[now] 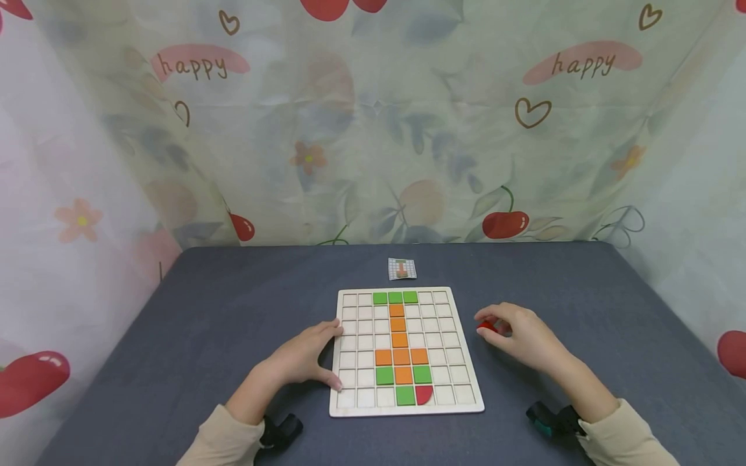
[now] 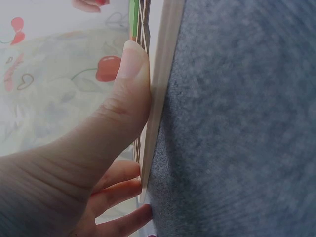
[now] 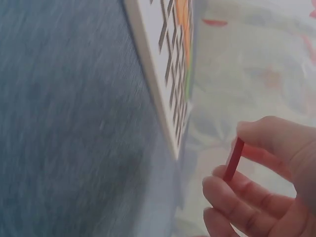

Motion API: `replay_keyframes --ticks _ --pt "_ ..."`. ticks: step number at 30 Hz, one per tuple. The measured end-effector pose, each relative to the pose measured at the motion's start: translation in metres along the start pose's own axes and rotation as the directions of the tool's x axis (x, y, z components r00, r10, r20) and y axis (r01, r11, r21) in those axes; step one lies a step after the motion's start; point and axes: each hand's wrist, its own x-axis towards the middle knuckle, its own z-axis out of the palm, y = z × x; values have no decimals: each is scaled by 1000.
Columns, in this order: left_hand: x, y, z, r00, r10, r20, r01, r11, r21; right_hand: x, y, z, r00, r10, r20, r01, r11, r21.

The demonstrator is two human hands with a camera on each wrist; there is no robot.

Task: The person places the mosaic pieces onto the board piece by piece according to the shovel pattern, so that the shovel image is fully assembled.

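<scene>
A white grid board (image 1: pixel 466 406) lies on the table, with green and orange square tiles in its cells. Low on it sits a red quarter-round tile (image 1: pixel 424 394), right of a green tile (image 1: pixel 405 395). My left hand (image 1: pixel 307 353) rests at the board's left edge, thumb laid over the rim and fingertips touching farther up the side. To the right of the board, my right hand (image 1: pixel 521 333) pinches a small red tile (image 3: pixel 234 159) between thumb and fingers. In the right wrist view this tile is seen edge-on, so its outline is hidden.
Behind the board lies a small picture card (image 1: pixel 402 268) with a similar tile pattern. A dark grey cloth covers the table (image 1: pixel 245 291). Patterned curtains (image 1: pixel 373 129) hang at the back and sides. Each wrist wears a black camera strap.
</scene>
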Motion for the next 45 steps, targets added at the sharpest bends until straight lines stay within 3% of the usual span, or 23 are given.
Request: replay_keyframes --ticks 14,23,35,45 --pt "1 1 0 1000 -23 3 23 1000 1 0 -37 9 988 -155 -16 156 981 119" --pt "1 1 0 1000 -23 3 23 1000 1 1 -55 16 986 -146 79 131 977 166" --pt "0 0 0 1000 -27 5 27 1000 4 1 -79 30 960 -199 197 148 958 246" --pt "1 -1 1 999 -33 6 33 999 5 1 -90 42 941 -234 247 154 940 304"
